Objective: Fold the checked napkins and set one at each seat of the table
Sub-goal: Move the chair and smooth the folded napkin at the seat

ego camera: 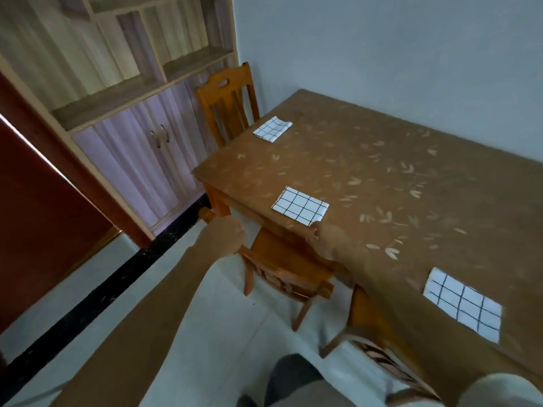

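Three folded white checked napkins lie on the brown leaf-patterned table (382,160). The far napkin (271,129) sits in front of the far chair (227,98). A middle napkin (299,206) lies near the table's left edge, and a near napkin (464,304) lies at the right. My right hand (324,239) sits at the table's edge with curled fingers right by the middle napkin's near corner; whether it pinches the cloth is unclear. My left hand (224,235) is curled round the top rail of the wooden chair (282,262) pushed under the table.
Another wooden chair (379,356) stands under the table at the near right. A cabinet with purple doors (138,160) and open shelves lines the left wall, beside a red-brown door (38,207). A pale floor (205,333) lies between me and the cabinet.
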`<state>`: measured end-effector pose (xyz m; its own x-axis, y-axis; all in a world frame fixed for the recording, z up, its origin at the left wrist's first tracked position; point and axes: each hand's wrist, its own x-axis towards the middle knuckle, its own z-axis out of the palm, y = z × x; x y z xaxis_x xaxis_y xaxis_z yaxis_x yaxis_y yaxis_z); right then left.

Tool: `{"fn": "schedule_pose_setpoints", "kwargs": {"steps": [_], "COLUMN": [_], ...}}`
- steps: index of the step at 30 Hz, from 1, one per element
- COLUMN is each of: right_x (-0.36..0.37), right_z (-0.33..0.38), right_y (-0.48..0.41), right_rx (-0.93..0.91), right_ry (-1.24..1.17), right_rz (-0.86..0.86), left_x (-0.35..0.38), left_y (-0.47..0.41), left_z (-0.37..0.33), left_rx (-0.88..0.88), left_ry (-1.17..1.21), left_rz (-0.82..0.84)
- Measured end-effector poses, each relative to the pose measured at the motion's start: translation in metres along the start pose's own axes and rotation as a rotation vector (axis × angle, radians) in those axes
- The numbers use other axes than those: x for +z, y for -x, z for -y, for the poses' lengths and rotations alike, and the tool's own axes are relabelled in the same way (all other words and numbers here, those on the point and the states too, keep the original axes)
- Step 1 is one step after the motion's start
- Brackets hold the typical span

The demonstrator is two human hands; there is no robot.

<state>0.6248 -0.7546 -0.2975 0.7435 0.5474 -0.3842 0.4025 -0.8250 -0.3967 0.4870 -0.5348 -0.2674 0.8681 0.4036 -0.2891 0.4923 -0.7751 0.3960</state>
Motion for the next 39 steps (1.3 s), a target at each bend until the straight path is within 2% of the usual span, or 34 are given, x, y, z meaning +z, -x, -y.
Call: {"fn": "schedule_pose_setpoints", "kwargs": {"steps": [3, 10, 19, 24, 28, 39], "right_x": [-0.003, 0.006, 0.009, 0.021, 0.034, 0.045], "right_z": [0.004, -0.02, -0.055, -0.062, -0.065, -0.059], "right_y": [-0.019, -0.108, -0.194, -0.219, -0.225, -0.217], "right_rx": [0.08, 0.21, 0.222, 0.22, 0.261, 0.306], "right_ry": [-0.034, -0.088, 0.098, 0.102, 0.071, -0.016], "right_rz": [0.011, -0.031, -0.094, 0.004, 0.072, -0.019], "left_x": [0.002, 0.018, 0.063, 0.085, 0.101, 0.106], "left_y": [-0.033, -0.156, -0.277, -0.314, -0.328, -0.348], "left_z": [-0.002, -0.023, -0.057, -0.059, -0.056, -0.038], "left_rx": [0.111, 0.21, 0.351, 0.548, 0.642, 0.793], "left_ry": [0.008, 0.068, -0.096, -0.359, -0.467, -0.517], "left_rz": [0.082, 0.182, 0.319, 0.332, 0.387, 0.374]}}
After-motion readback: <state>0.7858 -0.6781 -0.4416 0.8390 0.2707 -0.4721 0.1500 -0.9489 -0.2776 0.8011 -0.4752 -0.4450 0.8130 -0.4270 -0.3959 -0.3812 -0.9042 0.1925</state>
